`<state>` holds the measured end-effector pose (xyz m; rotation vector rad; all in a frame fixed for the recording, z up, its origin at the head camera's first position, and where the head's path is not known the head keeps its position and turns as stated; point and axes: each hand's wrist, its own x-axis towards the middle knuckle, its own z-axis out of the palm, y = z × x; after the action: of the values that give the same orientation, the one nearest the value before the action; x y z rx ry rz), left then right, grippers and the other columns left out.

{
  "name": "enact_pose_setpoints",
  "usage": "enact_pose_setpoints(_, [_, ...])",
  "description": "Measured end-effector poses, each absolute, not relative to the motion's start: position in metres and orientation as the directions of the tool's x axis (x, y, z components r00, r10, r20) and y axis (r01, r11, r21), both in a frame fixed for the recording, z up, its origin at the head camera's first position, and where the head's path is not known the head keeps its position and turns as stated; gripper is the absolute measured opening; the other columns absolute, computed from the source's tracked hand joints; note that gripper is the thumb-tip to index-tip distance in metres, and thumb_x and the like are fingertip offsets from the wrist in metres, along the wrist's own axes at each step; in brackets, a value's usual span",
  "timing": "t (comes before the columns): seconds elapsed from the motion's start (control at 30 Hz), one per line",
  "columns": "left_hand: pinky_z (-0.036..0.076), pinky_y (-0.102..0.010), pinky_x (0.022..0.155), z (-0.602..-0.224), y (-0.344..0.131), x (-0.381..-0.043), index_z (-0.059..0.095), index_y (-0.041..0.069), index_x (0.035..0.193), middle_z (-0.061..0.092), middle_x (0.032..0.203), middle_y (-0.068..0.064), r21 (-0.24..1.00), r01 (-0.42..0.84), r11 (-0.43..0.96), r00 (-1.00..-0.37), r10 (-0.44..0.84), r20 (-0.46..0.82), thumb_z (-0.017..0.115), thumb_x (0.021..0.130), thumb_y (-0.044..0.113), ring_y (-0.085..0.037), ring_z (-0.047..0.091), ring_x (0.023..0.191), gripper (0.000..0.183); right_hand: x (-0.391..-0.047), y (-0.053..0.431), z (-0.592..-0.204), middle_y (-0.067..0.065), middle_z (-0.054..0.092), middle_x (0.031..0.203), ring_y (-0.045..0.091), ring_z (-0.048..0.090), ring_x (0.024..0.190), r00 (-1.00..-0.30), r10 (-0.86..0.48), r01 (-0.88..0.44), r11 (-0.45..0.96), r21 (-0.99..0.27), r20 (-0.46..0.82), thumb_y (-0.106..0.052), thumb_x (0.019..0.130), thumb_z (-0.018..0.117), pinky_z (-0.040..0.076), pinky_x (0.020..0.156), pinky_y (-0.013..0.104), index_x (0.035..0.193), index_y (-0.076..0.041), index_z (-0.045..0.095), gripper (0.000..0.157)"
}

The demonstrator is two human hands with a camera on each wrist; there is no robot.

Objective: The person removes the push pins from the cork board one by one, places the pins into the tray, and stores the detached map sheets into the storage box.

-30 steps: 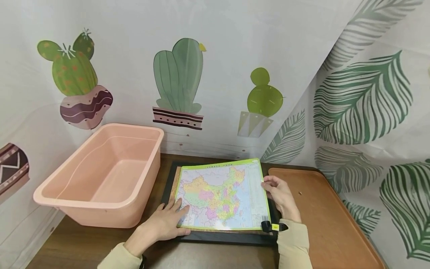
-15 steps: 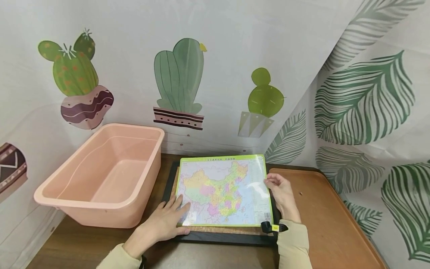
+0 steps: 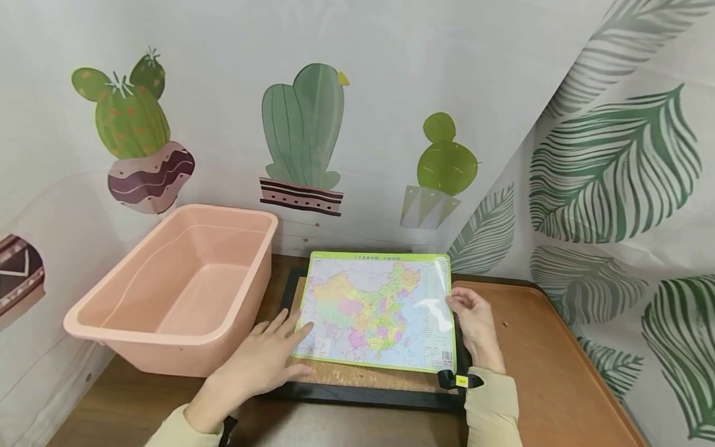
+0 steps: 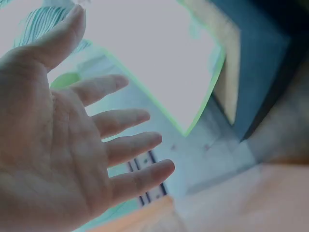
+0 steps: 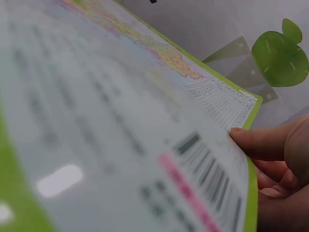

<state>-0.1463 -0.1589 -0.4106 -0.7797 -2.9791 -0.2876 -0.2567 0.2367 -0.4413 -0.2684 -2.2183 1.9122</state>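
Note:
A green-bordered map sheet is held raised over a black-framed cork board; a strip of cork shows along the near side. My right hand pinches the sheet's right edge, with the thumb on the printed face in the right wrist view. By the sheet's lower left corner is my left hand, its fingers straight and spread. The left wrist view shows that palm facing the camera, holding nothing. A bright glare whitens the sheet there.
A pink plastic tub stands to the left of the board. On the right lies a brown tray. Both rest on a dark wooden table. A printed curtain with cacti and leaves hangs behind.
The map sheet has risen and shifted slightly right in my right hand, uncovering more cork at the near side. My left hand has moved back a little from the sheet.

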Motion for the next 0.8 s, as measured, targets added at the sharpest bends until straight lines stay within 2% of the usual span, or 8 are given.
enact_pose_setpoints(0.27, [0.039, -0.059, 0.100, -0.382, -0.172, -0.131, 0.048, 0.018, 0.147, 0.040, 0.150, -0.019, 0.175, 0.481, 0.859, -0.873, 0.450, 0.191, 0.041, 0.088, 0.073, -0.040, 0.037, 0.136, 0.081, -0.252, 0.237, -0.433, 0.000, 0.060, 0.087, 0.012, 0.058, 0.074, -0.955, 0.295, -0.008, 0.093, -0.996, 0.035, -0.001, 0.094, 0.063, 0.049, 0.061, 0.024, 0.110, 0.006, 0.058, 0.018])
enact_pose_setpoints(0.37, [0.039, -0.057, 0.101, -0.372, -0.175, -0.122, 0.048, 0.019, 0.147, 0.041, 0.150, -0.016, 0.208, 0.495, 0.843, -0.865, 0.457, 0.207, 0.041, 0.089, 0.073, -0.037, 0.040, 0.135, 0.079, -0.251, 0.236, -0.431, 0.001, 0.060, 0.086, 0.012, 0.058, 0.073, -0.952, 0.305, -0.004, 0.056, -0.998, 0.020, -0.001, 0.094, 0.063, 0.048, 0.060, 0.023, 0.109, 0.006, 0.057, 0.018])
enact_pose_setpoints(0.6, [0.045, -0.050, 0.097, -0.348, -0.186, -0.104, 0.053, 0.019, 0.142, 0.049, 0.144, -0.012, 0.251, 0.529, 0.810, -0.841, 0.462, 0.282, 0.048, 0.093, 0.063, -0.031, 0.051, 0.127, 0.066, -0.250, 0.235, -0.429, -0.003, 0.062, 0.084, 0.012, 0.060, 0.075, -0.948, 0.318, 0.014, -0.003, -1.000, -0.014, 0.000, 0.093, 0.064, 0.050, 0.060, 0.024, 0.108, 0.004, 0.058, 0.016])
enact_pose_setpoints(0.8, [0.049, -0.043, 0.093, -0.334, -0.204, -0.097, 0.064, 0.016, 0.132, 0.059, 0.134, -0.006, 0.195, 0.572, 0.797, -0.792, 0.474, 0.385, 0.065, 0.092, 0.045, -0.024, 0.059, 0.118, 0.049, -0.250, 0.232, -0.427, -0.003, 0.062, 0.084, 0.012, 0.060, 0.076, -0.950, 0.313, -0.001, -0.025, -1.000, -0.007, 0.000, 0.093, 0.065, 0.048, 0.060, 0.023, 0.104, 0.003, 0.058, 0.013])
